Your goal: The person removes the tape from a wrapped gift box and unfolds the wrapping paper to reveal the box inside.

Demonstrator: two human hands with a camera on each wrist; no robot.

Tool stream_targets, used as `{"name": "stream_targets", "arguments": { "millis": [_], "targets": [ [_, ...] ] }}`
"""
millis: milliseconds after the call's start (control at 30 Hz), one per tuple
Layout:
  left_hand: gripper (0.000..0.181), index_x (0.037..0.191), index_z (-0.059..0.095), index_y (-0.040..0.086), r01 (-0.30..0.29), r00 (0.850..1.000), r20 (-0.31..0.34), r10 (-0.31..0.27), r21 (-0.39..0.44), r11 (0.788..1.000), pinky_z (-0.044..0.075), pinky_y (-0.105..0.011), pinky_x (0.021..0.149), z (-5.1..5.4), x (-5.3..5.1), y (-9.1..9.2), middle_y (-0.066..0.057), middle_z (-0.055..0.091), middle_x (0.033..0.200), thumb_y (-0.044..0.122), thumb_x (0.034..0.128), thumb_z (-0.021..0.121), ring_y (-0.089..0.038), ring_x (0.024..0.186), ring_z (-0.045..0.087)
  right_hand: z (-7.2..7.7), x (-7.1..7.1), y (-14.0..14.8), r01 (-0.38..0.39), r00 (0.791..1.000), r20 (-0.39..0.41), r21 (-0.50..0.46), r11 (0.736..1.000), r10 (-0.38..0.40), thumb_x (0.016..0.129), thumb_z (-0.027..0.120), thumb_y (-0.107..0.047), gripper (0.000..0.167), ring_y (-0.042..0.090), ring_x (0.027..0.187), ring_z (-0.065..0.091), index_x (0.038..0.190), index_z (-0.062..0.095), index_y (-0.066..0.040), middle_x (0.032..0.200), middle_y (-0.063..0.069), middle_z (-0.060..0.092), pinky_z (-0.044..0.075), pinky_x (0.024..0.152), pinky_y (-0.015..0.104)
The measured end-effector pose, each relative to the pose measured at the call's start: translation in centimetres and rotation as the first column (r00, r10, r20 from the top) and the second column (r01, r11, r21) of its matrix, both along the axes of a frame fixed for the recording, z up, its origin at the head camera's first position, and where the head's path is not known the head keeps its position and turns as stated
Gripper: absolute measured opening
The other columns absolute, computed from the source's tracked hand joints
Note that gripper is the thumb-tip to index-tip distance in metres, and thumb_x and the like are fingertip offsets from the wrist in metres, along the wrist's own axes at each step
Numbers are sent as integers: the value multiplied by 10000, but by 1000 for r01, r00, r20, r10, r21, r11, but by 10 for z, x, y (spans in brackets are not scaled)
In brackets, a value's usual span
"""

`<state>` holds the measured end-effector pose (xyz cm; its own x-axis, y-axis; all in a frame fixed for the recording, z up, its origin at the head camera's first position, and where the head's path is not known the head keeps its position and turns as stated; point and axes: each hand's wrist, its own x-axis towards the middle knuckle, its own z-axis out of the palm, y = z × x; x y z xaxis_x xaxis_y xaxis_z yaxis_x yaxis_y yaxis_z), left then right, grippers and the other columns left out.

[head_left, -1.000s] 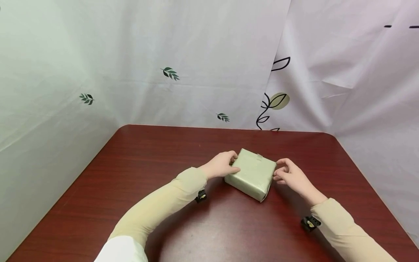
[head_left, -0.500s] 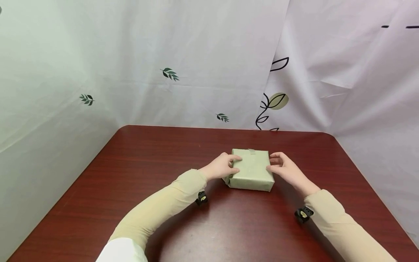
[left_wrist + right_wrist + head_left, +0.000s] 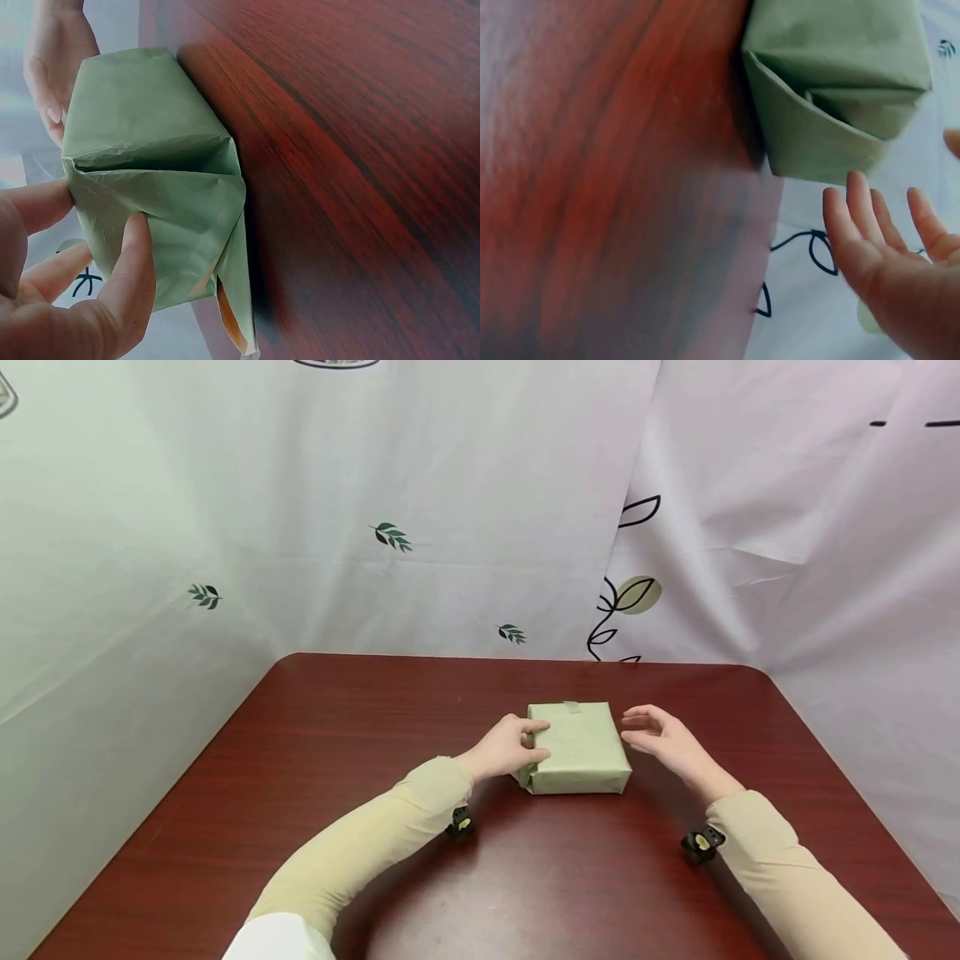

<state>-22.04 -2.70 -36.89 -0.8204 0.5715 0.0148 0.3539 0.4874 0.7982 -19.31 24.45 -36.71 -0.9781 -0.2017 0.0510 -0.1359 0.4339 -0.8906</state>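
A box wrapped in pale green paper (image 3: 576,739) lies flat on the table, with a small piece of tape at its far top edge. The left hand (image 3: 501,748) touches its left end, thumb and a finger reaching over the top edge. In the left wrist view one finger (image 3: 135,247) presses against the folded end paper (image 3: 172,217), where a loose flap (image 3: 236,292) sticks out low. On the other side the right hand (image 3: 667,744) is held just off the box, fingers extended and slightly bent. Folded paper (image 3: 825,139) also shows on that end in the right wrist view.
The dark red wooden table (image 3: 360,718) has rounded far corners. White printed cloth (image 3: 465,510) hangs behind it and along both sides. A small black camera sits on each wrist, near the sleeves.
The box has turned from a slanted position to nearly square with the table's far edge. The right hand touched its right side earlier and is now apart from it; the left hand stays at the left end.
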Motion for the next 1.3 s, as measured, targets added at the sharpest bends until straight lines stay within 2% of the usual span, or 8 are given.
{"name": "stream_targets", "arguments": {
  "millis": [67, 133, 267, 400, 600, 967, 1300],
  "targets": [
    [495, 1339, 516, 4, -6, 1000, 4, 6, -6, 1000, 467, -164, 585, 0, 0, 1, -193, 596, 1256, 73, 872, 664, -151, 843, 670, 1, 1, 3, 19, 1000, -5, 8, 1000, -19, 917, 586, -105, 418, -30, 919, 586, 1241, 453, 124, 1244, 324, 510, 514, 793, 205],
    [495, 1341, 516, 10, -8, 1000, 6, 8, -10, 1000, 463, -157, 587, 0, 0, 0, -185, 571, 1295, 73, 873, 664, -163, 883, 669, 3, 1, 4, 49, 999, -17, 70, 996, -48, 904, 617, -135, 385, -68, 846, 561, 1187, 505, 101, 1165, 279, 567, 510, 759, 201],
    [492, 1343, 514, 15, -9, 1000, 10, 9, -19, 1000, 451, -157, 574, 2, 0, 1, -178, 550, 1324, 68, 877, 660, -173, 906, 667, 3, 1, 1, 96, 994, -79, 214, 972, -81, 842, 705, -197, 334, 63, 812, 588, 1058, 593, 33, 995, 159, 652, 483, 707, 231],
    [491, 1344, 517, 21, -15, 1000, 12, 15, -25, 1000, 442, -159, 549, 3, 0, 2, -183, 569, 1299, 68, 877, 661, -146, 847, 661, 1, 0, -6, 106, 991, -106, 279, 955, -79, 799, 749, -240, 341, 154, 823, 615, 998, 610, 0, 953, 133, 667, 483, 715, 272],
    [492, 1344, 519, 29, -20, 1000, 11, 20, -39, 999, 440, -155, 549, 3, 1, 3, -179, 597, 1261, 74, 876, 664, -125, 796, 656, -1, -1, -13, 117, 991, -101, 317, 941, -90, 787, 758, -279, 343, 152, 818, 607, 961, 606, -25, 936, 107, 651, 477, 740, 296],
    [487, 1342, 520, 25, -19, 1000, 0, 19, -38, 999, 425, -162, 526, 2, 0, 3, -184, 609, 1239, 64, 877, 660, -87, 729, 622, 2, 0, -16, 151, 982, -160, 354, 923, -99, 854, 686, -213, 194, 133, 743, 574, 894, 616, -36, 838, 75, 659, 444, 687, 298],
    [493, 1341, 518, 14, -15, 1000, 9, 15, -22, 1000, 427, -161, 510, 1, 1, 3, -193, 687, 1042, 54, 872, 663, -44, 616, 574, 0, 3, -17, 177, 975, -196, 380, 908, -109, 855, 680, -204, 153, 147, 735, 604, 854, 626, -61, 815, 63, 670, 450, 668, 296]
  ]
}}
